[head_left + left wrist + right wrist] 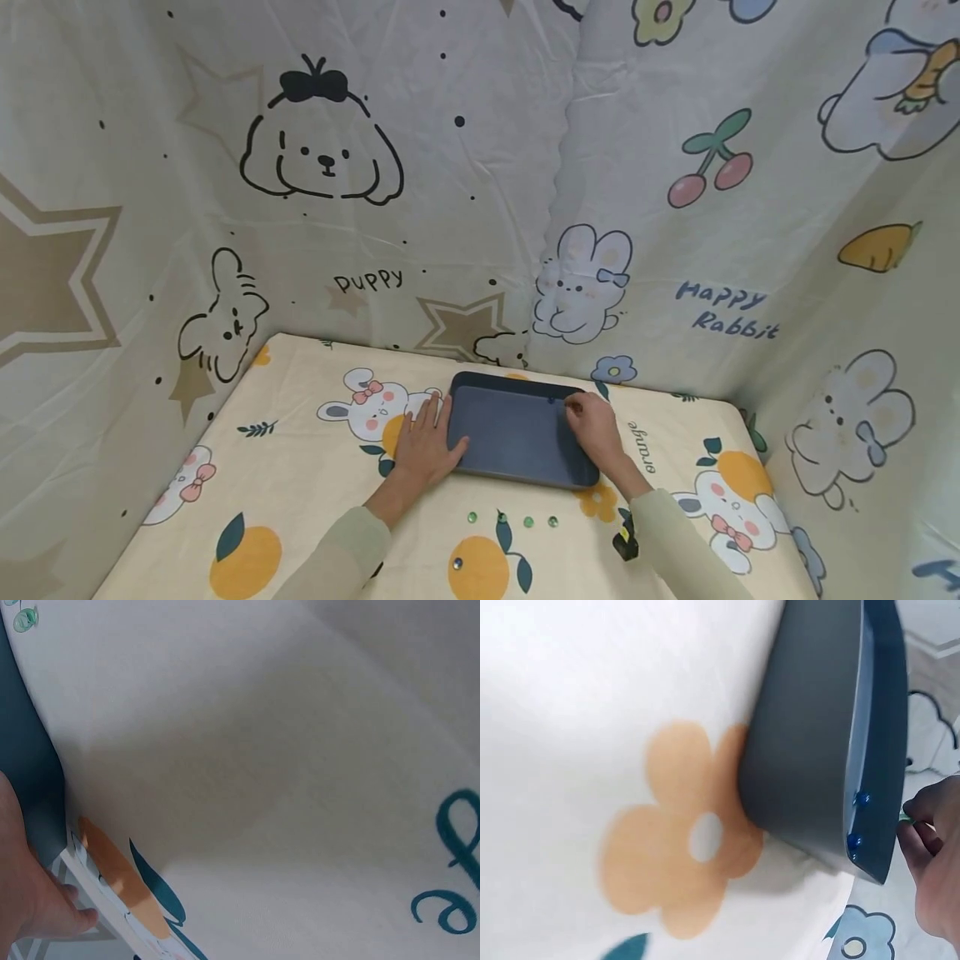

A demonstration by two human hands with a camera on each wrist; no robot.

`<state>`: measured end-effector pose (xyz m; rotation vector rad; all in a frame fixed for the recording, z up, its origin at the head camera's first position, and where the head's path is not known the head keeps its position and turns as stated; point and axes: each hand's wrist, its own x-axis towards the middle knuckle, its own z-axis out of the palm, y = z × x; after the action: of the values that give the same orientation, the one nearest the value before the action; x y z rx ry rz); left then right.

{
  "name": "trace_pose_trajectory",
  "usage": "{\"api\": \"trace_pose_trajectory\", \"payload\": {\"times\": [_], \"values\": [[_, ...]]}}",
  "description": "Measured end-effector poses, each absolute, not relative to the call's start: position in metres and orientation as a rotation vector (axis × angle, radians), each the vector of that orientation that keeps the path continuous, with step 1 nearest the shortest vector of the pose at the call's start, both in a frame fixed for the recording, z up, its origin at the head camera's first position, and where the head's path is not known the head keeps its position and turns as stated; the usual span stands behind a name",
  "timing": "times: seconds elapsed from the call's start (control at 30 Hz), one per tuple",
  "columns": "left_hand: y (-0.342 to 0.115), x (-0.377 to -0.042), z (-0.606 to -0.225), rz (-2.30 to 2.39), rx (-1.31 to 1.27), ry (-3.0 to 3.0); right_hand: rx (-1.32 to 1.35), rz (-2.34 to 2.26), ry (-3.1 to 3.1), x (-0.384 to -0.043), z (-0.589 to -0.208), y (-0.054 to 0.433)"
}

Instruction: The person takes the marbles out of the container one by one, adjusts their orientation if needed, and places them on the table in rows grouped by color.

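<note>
Head view: a dark tray (pixel 510 433) sits on a cloth (pixel 337 483) with pictures on it, toward 5 o'clock from the middle. At the tray's 9 o'clock side is the left hand (pixel 423 442), with its fingers straight and spread out. At the tray's 2 o'clock corner is the right hand (pixel 592 429), with its fingers bent. Four little green marbles (pixel 528 522) make a row at 6 o'clock from the tray, and a blue marble (pixel 457 563) is at 7 o'clock, on an orange drawing (pixel 480 575).

Left wrist view: the left hand is at 8 o'clock, by the tray, and green marbles peek in at 10 o'clock.

Right wrist view: the tray is at 2 o'clock, with two shiny blue balls (pixel 863 799) inside. At 4 o'clock, the right hand pinches a small green thing (pixel 906 818), mostly hidden by finger and thumb
</note>
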<state>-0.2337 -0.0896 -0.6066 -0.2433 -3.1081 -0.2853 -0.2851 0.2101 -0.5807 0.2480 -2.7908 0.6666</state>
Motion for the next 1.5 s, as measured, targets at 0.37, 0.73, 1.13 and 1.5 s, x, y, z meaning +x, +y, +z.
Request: {"api": "trace_pose_trajectory", "payload": {"times": [0.37,0.73,1.13,1.5], "values": [[-0.091,-0.234,-0.610,-0.261,-0.233,-3.128,0.240,0.974,-2.694,-0.206,-0.576,0.216],[-0.092,-0.234,-0.608,-0.259,-0.238,-3.112,0.167,1.054,-2.651,-0.142,-0.588,0.222],[-0.090,-0.234,-0.609,-0.278,-0.234,-3.121,0.080,1.010,-2.823,-0.122,-0.609,0.225],[-0.090,-0.233,-0.608,-0.281,-0.246,-3.093,0.031,1.006,-2.924,-0.118,-0.619,0.224]]}}
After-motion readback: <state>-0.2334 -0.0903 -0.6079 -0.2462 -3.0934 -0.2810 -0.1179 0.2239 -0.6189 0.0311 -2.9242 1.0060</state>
